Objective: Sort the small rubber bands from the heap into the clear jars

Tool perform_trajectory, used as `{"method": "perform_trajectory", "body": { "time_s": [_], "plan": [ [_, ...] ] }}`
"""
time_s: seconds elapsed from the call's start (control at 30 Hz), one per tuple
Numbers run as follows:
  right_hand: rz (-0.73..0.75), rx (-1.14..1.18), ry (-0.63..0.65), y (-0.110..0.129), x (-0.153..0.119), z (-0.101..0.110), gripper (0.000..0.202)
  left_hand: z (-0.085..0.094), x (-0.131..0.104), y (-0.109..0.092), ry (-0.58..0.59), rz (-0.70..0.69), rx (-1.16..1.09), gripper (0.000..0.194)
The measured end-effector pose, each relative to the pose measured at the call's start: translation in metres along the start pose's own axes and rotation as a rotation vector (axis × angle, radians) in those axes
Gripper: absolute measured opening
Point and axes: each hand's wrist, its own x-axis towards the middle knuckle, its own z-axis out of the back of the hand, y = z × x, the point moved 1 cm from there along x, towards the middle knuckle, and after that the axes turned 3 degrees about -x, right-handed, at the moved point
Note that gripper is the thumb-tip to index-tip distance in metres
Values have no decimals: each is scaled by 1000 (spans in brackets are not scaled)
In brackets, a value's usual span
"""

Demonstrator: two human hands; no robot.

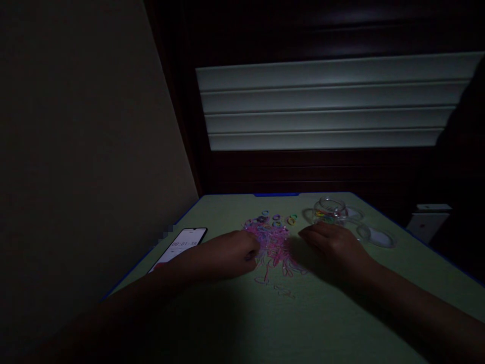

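Note:
A heap of small pink and pale elastic bands (278, 245) lies in the middle of the table, with several thicker coloured hair ties (276, 217) at its far edge. My left hand (240, 250) is curled closed at the heap's left side; whatever its fingers hold is too dark to make out. Right of the heap, my right hand (333, 245) points left with its fingers pressed together, their tips partly hidden. Just beyond that hand stands a clear open jar (331, 205) with some coloured bands inside.
A phone (189, 237) showing a timer lies beside my left forearm. Clear round lids (381, 236) rest right of the jar. The pale green table (303, 323) has a blue edge. A wall (94, 126) rises at left, and a white box (426, 225) stands beyond the right edge.

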Motion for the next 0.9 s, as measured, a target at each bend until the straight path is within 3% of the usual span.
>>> {"method": "perform_trajectory", "body": {
  "time_s": [0.37,0.53,0.7,0.9],
  "plan": [
    [-7,-12,-7,0,1,2,21,8,12,-13,-207,-139,-96,16],
    [8,9,12,0,1,2,20,6,17,-15,-319,-93,-228,16],
    [6,11,4,1,2,4,20,0,21,-15,-336,-20,-343,17],
    [7,17,4,0,2,3,20,-22,28,-12,-412,53,-483,17]
  ]
}}
